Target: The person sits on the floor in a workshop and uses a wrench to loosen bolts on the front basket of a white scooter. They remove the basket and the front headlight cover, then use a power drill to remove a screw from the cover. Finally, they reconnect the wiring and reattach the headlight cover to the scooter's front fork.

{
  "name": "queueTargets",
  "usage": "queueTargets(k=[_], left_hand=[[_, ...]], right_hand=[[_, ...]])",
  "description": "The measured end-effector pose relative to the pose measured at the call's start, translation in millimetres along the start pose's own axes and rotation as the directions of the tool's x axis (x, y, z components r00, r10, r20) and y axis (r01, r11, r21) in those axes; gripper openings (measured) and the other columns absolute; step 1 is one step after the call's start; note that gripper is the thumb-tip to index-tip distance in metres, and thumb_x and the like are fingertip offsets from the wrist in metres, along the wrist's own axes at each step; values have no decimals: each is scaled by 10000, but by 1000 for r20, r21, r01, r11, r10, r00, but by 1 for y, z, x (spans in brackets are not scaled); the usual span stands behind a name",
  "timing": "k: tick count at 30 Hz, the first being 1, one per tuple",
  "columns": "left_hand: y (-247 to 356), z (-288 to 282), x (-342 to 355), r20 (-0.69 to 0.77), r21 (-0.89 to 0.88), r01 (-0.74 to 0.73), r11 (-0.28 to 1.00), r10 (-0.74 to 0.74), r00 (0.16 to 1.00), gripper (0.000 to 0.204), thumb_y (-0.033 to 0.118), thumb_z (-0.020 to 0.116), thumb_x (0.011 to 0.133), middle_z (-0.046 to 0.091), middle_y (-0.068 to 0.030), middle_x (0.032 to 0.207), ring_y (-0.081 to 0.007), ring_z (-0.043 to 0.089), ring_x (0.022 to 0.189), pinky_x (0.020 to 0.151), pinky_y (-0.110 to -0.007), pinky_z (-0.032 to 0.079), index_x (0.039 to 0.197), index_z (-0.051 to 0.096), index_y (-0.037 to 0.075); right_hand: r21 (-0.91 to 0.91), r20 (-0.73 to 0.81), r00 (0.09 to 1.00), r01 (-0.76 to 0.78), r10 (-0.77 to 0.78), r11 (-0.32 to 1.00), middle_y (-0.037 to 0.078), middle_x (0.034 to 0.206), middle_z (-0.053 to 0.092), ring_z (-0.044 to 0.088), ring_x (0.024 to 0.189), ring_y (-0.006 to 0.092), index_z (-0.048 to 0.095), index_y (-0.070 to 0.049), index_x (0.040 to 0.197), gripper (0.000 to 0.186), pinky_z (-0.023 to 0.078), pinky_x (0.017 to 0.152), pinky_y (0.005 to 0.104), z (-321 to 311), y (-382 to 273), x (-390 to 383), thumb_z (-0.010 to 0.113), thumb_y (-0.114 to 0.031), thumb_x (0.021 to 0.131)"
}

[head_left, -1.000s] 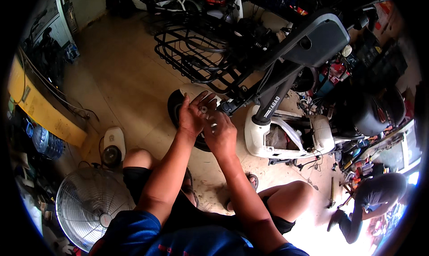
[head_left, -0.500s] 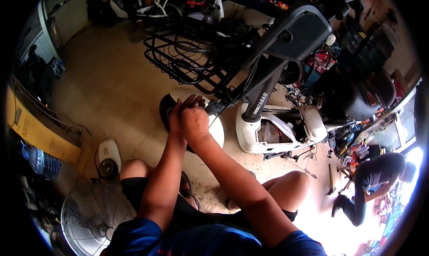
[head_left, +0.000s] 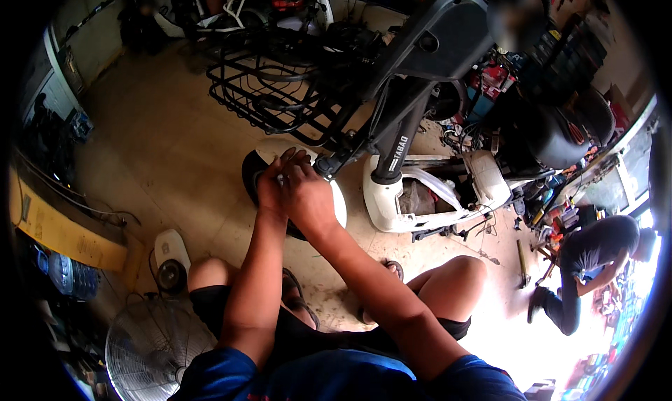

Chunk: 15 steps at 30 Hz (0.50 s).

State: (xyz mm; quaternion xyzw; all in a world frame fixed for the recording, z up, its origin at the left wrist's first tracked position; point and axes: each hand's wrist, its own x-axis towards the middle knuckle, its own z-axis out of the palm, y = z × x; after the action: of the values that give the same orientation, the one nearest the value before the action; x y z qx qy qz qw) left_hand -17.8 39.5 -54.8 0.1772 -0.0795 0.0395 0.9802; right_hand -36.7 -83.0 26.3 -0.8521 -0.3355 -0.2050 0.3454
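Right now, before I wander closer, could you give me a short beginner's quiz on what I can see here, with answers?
1. Multiple choice: what stands at the lower left of the picture? A) an armchair; B) a round caged fan; C) a refrigerator.
2. True or false: the person's left hand and right hand are close together.
3. Fill in the blank: the wire basket beyond the hands is coloured ____.

Key: 1. B; 2. true; 3. black.
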Motion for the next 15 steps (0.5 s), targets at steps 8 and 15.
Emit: queueTargets(k=[8,15], left_hand=[[1,47,21,-202,430,102,897,-15,979,305,164,581,988,732,-70,1136,-135,662,938,824,-267,514,1247,652,18],[1,45,39,-145,521,182,834,-123,982,374,324,703,958,757,-30,1055,-47,631,813,622,-180,407,1212,698,49]], right_hand=[[887,35,663,-365,748,282,47,881,698,659,696,114,682,7,1050,127,531,604,249,-48,54,-56,704,-78,958],[942,97,565,-318,819,108,-10,892,671,603,733,66,692,-24,1053,162,492,650,220,-49,80,-48,747,-128,941]])
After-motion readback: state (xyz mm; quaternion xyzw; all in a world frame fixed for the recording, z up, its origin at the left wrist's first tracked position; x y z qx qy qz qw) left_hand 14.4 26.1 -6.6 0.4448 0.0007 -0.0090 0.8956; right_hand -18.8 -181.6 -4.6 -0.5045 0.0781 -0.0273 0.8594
